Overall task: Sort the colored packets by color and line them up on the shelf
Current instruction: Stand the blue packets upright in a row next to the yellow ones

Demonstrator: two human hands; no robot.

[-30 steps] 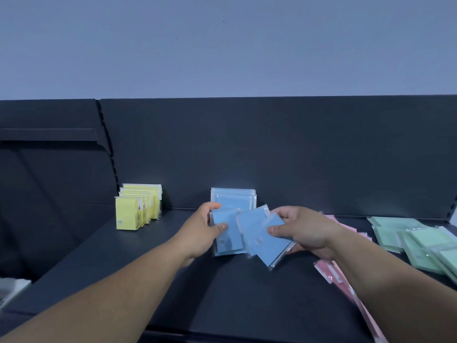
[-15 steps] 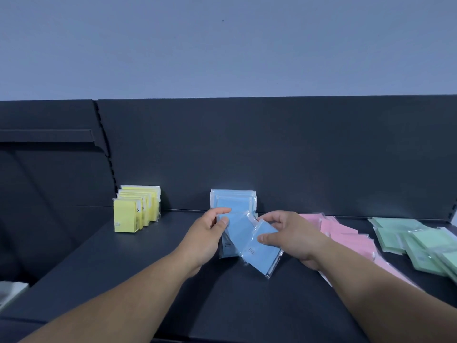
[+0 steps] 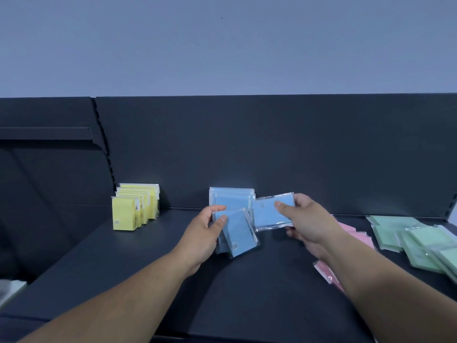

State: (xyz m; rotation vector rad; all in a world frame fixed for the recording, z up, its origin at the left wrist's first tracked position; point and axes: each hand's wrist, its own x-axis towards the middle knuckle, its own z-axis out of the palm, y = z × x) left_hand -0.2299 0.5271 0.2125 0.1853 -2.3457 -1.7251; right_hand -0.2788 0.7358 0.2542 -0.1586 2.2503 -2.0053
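Note:
My left hand (image 3: 206, 233) grips a few blue packets (image 3: 238, 233) at their left edge, thumb on top, and they tilt down to the right. My right hand (image 3: 305, 220) pinches one blue packet (image 3: 268, 214) and holds it sideways just right of them. Behind both, a row of blue packets (image 3: 231, 198) stands upright against the shelf's back panel. Yellow packets (image 3: 134, 206) stand lined up at the left. Pink packets (image 3: 354, 232) lie flat under my right forearm, partly hidden. Green packets (image 3: 418, 237) lie scattered at the far right.
The dark shelf board (image 3: 148, 256) runs from left to right with an upright back panel (image 3: 247, 149) behind it. A white object (image 3: 11, 288) shows below the shelf's left end.
My right hand has lifted one blue packet up and to the right, away from the ones in my left hand, and turned it sideways. My left hand has stayed close to where it was.

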